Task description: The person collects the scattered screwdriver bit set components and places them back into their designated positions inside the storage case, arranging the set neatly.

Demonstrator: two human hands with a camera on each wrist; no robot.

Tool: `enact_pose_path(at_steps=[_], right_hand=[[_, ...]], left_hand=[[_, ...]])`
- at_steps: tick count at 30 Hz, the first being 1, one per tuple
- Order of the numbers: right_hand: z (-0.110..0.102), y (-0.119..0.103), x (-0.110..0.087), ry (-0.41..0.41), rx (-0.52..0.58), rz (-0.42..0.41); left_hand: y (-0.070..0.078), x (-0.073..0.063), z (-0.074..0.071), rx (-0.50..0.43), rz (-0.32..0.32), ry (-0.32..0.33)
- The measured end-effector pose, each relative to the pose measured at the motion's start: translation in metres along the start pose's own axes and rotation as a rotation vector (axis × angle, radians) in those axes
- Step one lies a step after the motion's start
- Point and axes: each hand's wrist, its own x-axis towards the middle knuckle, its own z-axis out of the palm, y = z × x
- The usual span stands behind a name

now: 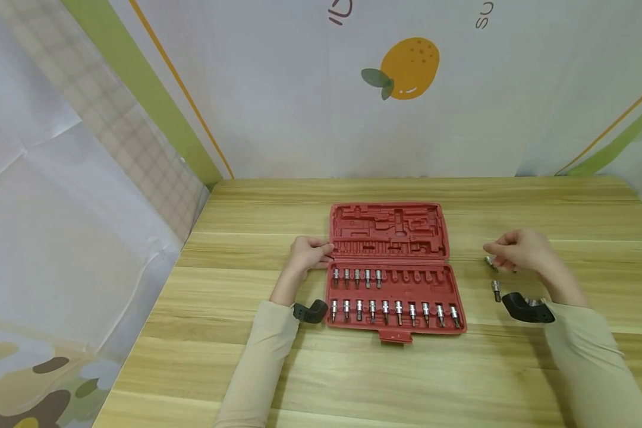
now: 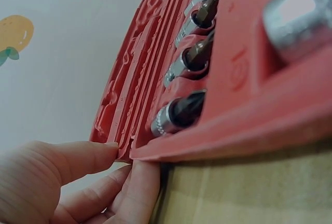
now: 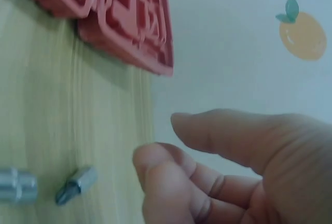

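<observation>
My left hand [image 1: 308,254] pinches the case [image 1: 406,292]; near my empty, loosely parted right hand [image 1: 525,248], a slick-looking bit [image 3: 78,183] seems best held mid-barrel.

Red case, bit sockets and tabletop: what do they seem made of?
Red case: likely moulded plastic, semi-matte, recesses formed into its body. Bit sockets: shiny, chromed or polished metal, by their bright glints. Tabletop: smooth wood or wood-look laminate, from its grain; which is unclear.

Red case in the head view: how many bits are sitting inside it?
15: 5 bits in the left half of the upper row, 10 bits along the lower row. None seems hidden.
</observation>
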Motion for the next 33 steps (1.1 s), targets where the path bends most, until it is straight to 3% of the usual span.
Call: enact_pose_path(at_steps=[9, 20, 33], right_hand=[[-0.009, 0.023, -0.001, 0.037, 0.042, 0.034], [-0.016, 0.045, -0.002, 0.058, -0.003, 0.106], [-0.017, 0.058, 0.003, 0.028, -0.063, 0.17]], left_hand=[[-0.001, 0.0, 0.0, 0.001, 0.011, -0.003], [0.0, -0.001, 0.0, 0.001, 0.006, 0.001], [0.0, 0.0, 0.001, 0.009, 0.014, 0.002]])
